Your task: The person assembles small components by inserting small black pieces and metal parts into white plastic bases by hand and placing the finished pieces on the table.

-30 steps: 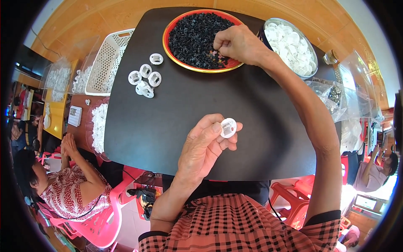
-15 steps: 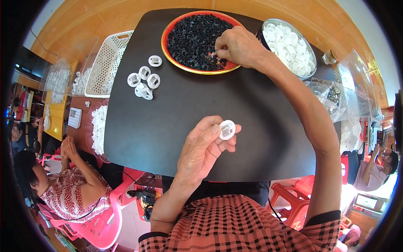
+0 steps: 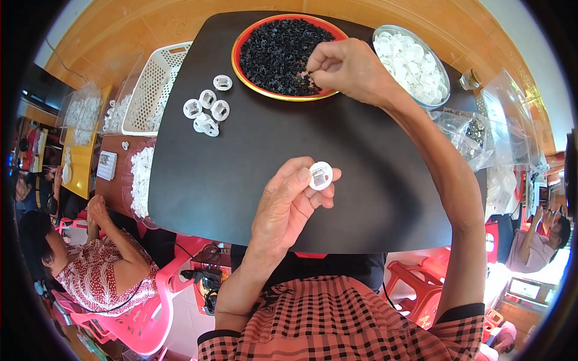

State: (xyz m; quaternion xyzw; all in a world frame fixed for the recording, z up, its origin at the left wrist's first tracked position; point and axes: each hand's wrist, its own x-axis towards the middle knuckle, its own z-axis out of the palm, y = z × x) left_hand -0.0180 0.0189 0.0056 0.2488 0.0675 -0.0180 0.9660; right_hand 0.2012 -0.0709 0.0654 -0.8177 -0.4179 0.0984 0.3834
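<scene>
Five white discs [image 3: 206, 110] lie beside red tray [image 3: 274, 93]

A small assembly workshop — black table [image 3: 241, 180], trays of parts, red plastic chairs [image 3: 421, 289].

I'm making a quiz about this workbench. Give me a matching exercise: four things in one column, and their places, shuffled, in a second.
Things:
1. white disc
2. red tray
3. metal bowl
4. white basket

Places:
A. off the table's left edge
B. table's far right, full of white caps
C. between the left hand's fingertips
D. under the right hand, full of small black parts

Pairs: 1-C, 2-D, 3-B, 4-A
</scene>
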